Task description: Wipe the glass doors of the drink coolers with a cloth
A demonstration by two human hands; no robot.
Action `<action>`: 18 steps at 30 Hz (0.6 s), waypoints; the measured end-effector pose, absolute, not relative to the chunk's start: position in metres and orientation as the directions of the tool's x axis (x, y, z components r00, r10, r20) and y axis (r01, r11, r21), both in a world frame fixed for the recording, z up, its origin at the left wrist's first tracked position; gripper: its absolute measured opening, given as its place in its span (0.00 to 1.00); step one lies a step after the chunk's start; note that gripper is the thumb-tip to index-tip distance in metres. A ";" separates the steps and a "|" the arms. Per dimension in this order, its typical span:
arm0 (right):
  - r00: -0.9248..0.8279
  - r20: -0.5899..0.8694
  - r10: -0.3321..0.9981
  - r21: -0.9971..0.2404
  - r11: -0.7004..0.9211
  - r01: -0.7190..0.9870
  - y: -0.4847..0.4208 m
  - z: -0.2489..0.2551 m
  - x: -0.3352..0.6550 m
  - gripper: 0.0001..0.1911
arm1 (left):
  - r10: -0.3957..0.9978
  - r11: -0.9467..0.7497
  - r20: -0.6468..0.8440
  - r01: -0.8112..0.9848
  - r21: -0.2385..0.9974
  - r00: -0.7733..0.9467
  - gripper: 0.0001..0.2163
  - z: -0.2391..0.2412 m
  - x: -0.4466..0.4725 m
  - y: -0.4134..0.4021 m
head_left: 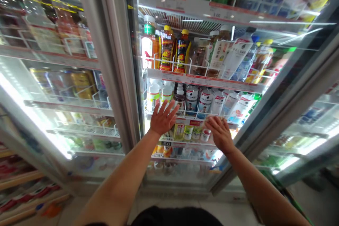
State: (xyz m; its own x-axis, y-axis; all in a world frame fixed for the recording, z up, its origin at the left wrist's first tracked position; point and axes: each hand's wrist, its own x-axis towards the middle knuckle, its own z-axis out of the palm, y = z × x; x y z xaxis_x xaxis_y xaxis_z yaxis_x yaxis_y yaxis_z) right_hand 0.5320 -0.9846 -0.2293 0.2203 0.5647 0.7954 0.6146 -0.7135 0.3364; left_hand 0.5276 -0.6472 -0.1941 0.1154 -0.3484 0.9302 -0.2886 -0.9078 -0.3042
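My left hand point(163, 119) is held out before the drinks cooler with its fingers spread and nothing in it. It looks laid flat on the glass door point(174, 180), though contact is hard to confirm. To its right, my right hand point(220, 135) is bent with the fingers close together, over a small pale patch at the fingertips that is too blurred to name. Behind the hands stand white-labelled bottles point(205, 100), and lower down a row of small drinks point(196, 132).
Dark bottles with yellow caps point(166, 47) fill part of an upper wire shelf point(206, 79). A metal door frame point(113, 60) divides off the left cooler section, and another slanted frame point(265, 120) runs along the right. Low racks of goods point(23, 187) stand at lower left.
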 end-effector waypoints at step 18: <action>0.107 0.948 0.301 0.169 -0.756 0.632 -0.932 -0.206 0.529 0.31 | -0.343 -0.914 0.925 -0.285 -0.289 0.162 0.31 -0.196 0.529 -0.646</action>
State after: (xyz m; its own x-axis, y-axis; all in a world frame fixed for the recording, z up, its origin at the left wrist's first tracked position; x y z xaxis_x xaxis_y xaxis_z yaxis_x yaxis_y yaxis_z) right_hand 0.5285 -0.9325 -0.2060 0.1066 0.3013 0.9475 0.6324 -0.7559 0.1692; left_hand 0.5287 -0.6460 -0.1962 0.1621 -0.3433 0.9251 -0.2849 -0.9139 -0.2893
